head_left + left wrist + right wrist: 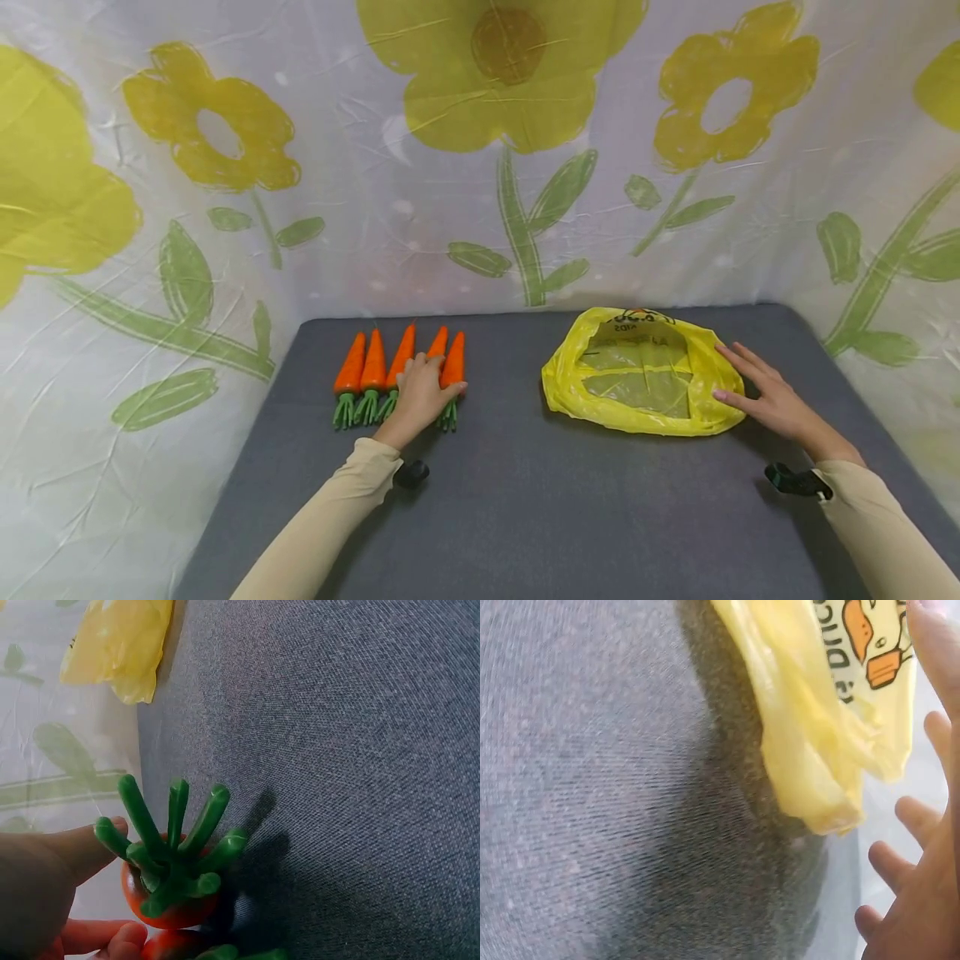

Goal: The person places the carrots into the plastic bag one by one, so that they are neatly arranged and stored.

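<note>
Several orange carrots [350, 364] with green stubby tops lie in a row at the left of the table, tips away from me. My left hand [422, 393] is over the right end of this row. It pinches the rightmost carrot [453, 358], thumb on one side and fingers on the other; in the left wrist view the carrot's green top [176, 862] faces the camera. On the right lies a yellow plastic bag [555, 387], its mouth spread wide. My right hand [776, 404], fingers extended and spread, is at the bag's right edge; the thumb and a finger appear to touch it.
A grey cloth-covered table [510, 508] lies under everything. Behind it and along both sides hangs a pale curtain [360, 208] printed with yellow flowers. A dark wrist camera [412, 474] sits at the left cuff, another camera [795, 481] at the right.
</note>
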A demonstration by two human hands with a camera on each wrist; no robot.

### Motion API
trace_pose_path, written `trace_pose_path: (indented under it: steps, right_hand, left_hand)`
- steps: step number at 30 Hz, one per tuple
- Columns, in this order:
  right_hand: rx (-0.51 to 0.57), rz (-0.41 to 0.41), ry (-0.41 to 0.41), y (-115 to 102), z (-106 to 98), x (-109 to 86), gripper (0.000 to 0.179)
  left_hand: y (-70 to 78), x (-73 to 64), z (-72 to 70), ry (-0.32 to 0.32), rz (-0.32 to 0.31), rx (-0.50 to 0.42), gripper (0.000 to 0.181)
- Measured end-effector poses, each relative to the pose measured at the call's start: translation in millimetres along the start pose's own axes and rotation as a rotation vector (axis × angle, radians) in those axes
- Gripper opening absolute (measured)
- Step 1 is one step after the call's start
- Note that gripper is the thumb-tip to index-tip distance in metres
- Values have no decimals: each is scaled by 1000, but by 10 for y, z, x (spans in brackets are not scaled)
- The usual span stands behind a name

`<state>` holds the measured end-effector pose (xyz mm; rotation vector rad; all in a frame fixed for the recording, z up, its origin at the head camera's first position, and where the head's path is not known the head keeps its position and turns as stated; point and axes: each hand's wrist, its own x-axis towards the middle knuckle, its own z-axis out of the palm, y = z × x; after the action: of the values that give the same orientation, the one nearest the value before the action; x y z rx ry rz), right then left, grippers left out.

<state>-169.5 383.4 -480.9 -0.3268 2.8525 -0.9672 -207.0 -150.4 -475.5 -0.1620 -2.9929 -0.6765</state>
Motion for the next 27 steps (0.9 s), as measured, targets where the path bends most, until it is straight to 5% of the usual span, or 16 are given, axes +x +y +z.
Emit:
trace_pose_path:
  steps: [9, 27]
  right_hand:
    - [6, 10, -21, 114, 43, 30, 81]
    - [-15, 44, -63, 196, 106, 73, 83]
  left_hand:
    - [26, 46, 24, -12, 26, 24, 54]
    - [120, 91, 86, -80, 39, 122, 66]
